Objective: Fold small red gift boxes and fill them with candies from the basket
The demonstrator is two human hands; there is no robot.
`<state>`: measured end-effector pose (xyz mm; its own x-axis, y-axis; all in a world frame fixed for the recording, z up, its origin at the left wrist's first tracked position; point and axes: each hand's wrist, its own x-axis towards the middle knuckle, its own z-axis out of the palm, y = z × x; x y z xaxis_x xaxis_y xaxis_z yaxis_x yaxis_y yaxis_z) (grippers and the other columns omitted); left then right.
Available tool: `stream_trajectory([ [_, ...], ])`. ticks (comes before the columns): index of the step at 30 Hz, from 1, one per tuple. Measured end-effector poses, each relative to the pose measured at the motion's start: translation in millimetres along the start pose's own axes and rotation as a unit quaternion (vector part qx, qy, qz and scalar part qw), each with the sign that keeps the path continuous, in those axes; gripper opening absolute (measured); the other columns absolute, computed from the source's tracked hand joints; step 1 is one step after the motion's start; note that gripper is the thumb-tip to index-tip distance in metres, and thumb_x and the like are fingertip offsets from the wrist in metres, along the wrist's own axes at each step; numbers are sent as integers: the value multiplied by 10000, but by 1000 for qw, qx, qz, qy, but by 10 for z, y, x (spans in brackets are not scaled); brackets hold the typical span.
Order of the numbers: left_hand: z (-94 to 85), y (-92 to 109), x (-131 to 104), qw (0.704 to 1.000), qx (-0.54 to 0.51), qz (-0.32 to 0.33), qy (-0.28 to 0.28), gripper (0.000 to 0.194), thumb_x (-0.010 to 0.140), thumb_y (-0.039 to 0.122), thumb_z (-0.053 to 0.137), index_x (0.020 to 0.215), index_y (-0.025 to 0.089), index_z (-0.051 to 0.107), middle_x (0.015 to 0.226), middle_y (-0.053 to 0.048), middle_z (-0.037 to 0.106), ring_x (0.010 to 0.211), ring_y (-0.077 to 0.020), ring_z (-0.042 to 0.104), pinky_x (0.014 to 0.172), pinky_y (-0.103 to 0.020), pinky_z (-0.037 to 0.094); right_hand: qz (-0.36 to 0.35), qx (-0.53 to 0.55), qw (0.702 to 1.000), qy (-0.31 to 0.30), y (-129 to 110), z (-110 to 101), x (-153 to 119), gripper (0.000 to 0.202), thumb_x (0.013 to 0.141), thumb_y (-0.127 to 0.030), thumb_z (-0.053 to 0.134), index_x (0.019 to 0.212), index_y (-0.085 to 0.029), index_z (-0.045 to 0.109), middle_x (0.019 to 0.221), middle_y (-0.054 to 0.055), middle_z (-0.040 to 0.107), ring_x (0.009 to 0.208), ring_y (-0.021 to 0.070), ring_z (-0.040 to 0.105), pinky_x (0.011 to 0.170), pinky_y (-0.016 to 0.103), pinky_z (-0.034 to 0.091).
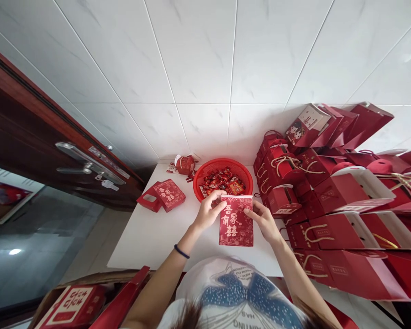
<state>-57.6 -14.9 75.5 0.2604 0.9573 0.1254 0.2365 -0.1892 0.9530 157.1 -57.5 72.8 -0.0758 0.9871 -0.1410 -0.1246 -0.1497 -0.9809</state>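
Between my two hands, over the white table (150,237), is a red paper gift bag (236,224) with pale Chinese characters and a floral print. It looks flat, with a pale strip along its far edge. My left hand (210,210) pinches its upper left corner, thumb on the front. On the upper right side, my right hand (263,219) grips it the same way. Just beyond the bag sits a red plastic basket (196,180) holding many small wrapped candies (222,178). Left of the basket lie a square red box (171,194) and another red box (149,201) with a pale oval.
A small red round item (185,164) stands at the table's back. Many red gift boxes with rope handles (329,228) are stacked to the right, with gift bags (310,123) on top. A dark door (55,128) is at left; a carton (44,297) with red packages sits below.
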Motion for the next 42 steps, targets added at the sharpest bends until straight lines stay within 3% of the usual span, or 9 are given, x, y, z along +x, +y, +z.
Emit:
stream_trajectory([
  [6, -27, 254, 4, 997, 30, 69, -15, 215, 923, 368, 563, 861, 194, 672, 893, -46, 709, 854, -180, 653, 776, -287, 526, -16, -15, 1000, -3, -205, 33, -69, 505, 848, -647, 595, 1016, -184, 709, 958, 72, 716, 918, 238, 647, 828, 332, 525],
  [16, -6, 385, -28, 990, -15, 135, -40, 130, 862, 270, 640, 876, 187, 740, 934, -76, 739, 854, -194, 694, 721, -293, 573, -84, -166, 982, -34, -548, -145, -181, 432, 883, -577, 590, 934, -160, 687, 830, 35, 670, 744, 155, 585, 666, 246, 475],
  [21, 49, 451, -22, 987, -24, 161, -14, 114, 861, 226, 651, 897, 210, 758, 1019, -83, 745, 972, -212, 698, 877, -352, 569, -109, -259, 958, -51, -814, -289, -218, 354, 896, -517, 591, 935, -191, 724, 877, 48, 709, 794, 187, 641, 700, 284, 511],
  [23, 47, 511, -1, 984, -36, 172, 8, 138, 861, 225, 655, 958, 219, 753, 1151, -97, 712, 1099, -234, 661, 965, -383, 538, -158, -307, 939, 1, -1100, -422, -201, 296, 860, -485, 643, 926, -217, 750, 905, 54, 722, 825, 202, 658, 762, 322, 531],
  [25, 23, 554, 25, 983, -44, 172, 36, 167, 861, 236, 657, 1002, 221, 745, 1219, -106, 677, 1174, -249, 622, 1015, -400, 509, -236, -328, 907, 119, -1490, -611, -152, 242, 815, -451, 696, 916, -241, 763, 904, 52, 725, 851, 210, 664, 819, 364, 541],
  [28, -20, 529, 50, 984, -57, 151, 72, 142, 860, 256, 653, 953, 209, 749, 1135, -106, 691, 1128, -243, 637, 994, -384, 520, -321, -302, 829, 345, -2120, -969, 9, 234, 762, -354, 751, 950, -217, 762, 858, 53, 719, 772, 190, 666, 761, 396, 560],
  [31, -37, 403, 31, 987, -69, 116, 83, 120, 847, 268, 659, 873, 192, 749, 1027, -97, 713, 1012, -224, 676, 901, -345, 559, -345, -296, 754, 474, -2560, -1347, 274, 215, 798, -215, 686, 958, -95, 764, 811, 116, 708, 691, 169, 643, 665, 368, 528],
  [36, -49, 208, -60, 992, -55, 70, 89, 127, 827, 288, 668, 807, 192, 749, 900, -74, 735, 891, -205, 694, 805, -307, 574, -262, -347, 725, 534, -2670, -1832, 691, 223, 764, -132, 685, 952, -45, 768, 799, 145, 712, 654, 166, 613, 666, 370, 496],
  [42, -117, 131, -141, 995, -33, 16, 95, 143, 813, 306, 665, 802, 197, 758, 865, -67, 747, 849, -206, 703, 753, -289, 567, -241, -346, 713, 561, -2646, -2037, 717, 211, 753, -122, 683, 927, -45, 776, 793, 157, 711, 665, 199, 637, 650, 382, 491],
])
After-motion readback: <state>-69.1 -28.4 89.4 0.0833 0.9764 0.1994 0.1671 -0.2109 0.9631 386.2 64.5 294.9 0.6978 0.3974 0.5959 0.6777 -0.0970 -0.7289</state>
